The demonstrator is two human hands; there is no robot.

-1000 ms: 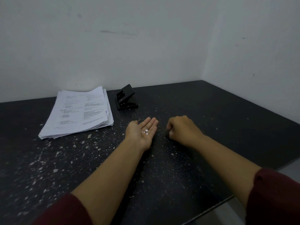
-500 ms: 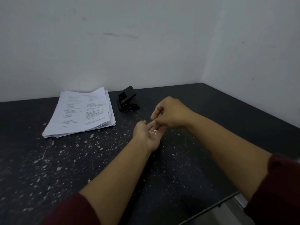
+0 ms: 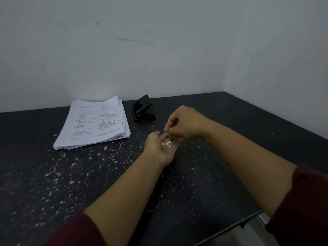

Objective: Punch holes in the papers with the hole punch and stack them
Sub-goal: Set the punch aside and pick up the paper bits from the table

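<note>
A stack of printed white papers [image 3: 95,123] lies at the back left of the dark speckled table [image 3: 53,183]. To its right stands the black hole punch [image 3: 142,109], handle up, with no hand on it. My left hand [image 3: 162,148] rests palm up in the middle of the table, cupping several small white paper dots [image 3: 167,144]. Just above its fingertips hovers my right hand [image 3: 184,123], fingers pinched together over the dots; whether it pinches a dot is hidden.
White walls meet in a corner at the back right. The table's front edge [image 3: 239,224] runs diagonally at the lower right. Pale flecks cover the tabletop around my hands.
My right hand has lifted off the table and moved left over my open left palm, fingers pinched. More white dots lie in the palm than a second ago.
</note>
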